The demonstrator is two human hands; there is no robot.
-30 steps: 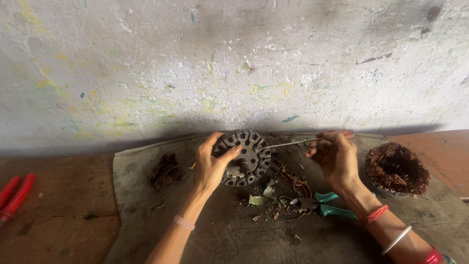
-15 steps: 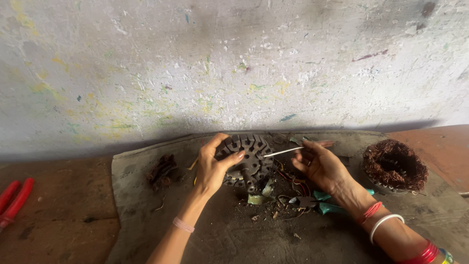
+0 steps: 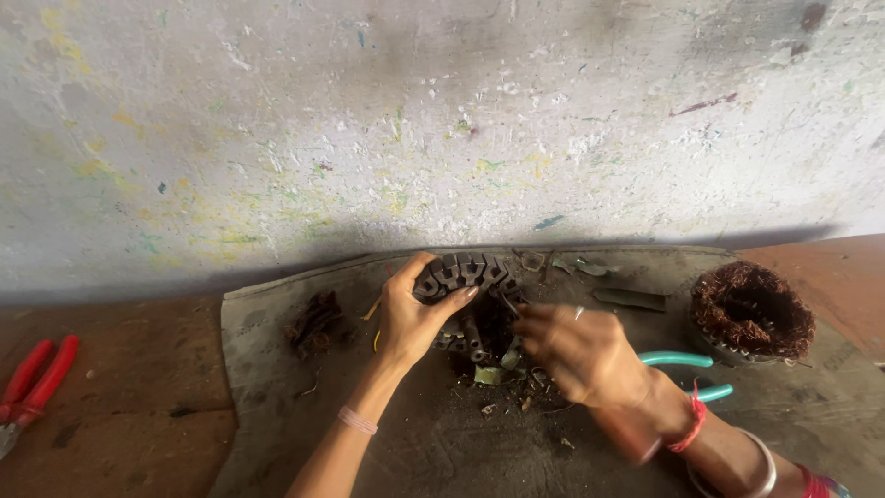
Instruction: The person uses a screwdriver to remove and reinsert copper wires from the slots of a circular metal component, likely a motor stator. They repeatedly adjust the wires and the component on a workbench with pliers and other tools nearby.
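A dark, slotted metal stator core (image 3: 466, 277) — a ring of toothed iron laminations, dull and grimy — stands tilted on a worn grey mat (image 3: 277, 406) near the foot of a paint-flecked, pitted wall (image 3: 442, 120). The left hand (image 3: 415, 318) clasps the core's left rim, thumb over the top edge and fingers curled around the toothed face. The right hand (image 3: 576, 355) is blurred; its fingers are bunched together at the core's right side, pinched as if on something thin, though what they hold cannot be made out. Red thread and pale bangles circle that wrist.

Below the core lies a scatter of crumbly debris and small scraps (image 3: 502, 383). Just right of the right hand, the smooth teal handles of a tool (image 3: 678, 360) poke out from behind it. Farther right sits a second stator (image 3: 751, 309), its top a tangled nest of reddish-brown copper wire. Left of the core lies a dark clump of pulled wire (image 3: 313, 323). At the far left, on the reddish floor, rest red-handled pliers (image 3: 32, 383).
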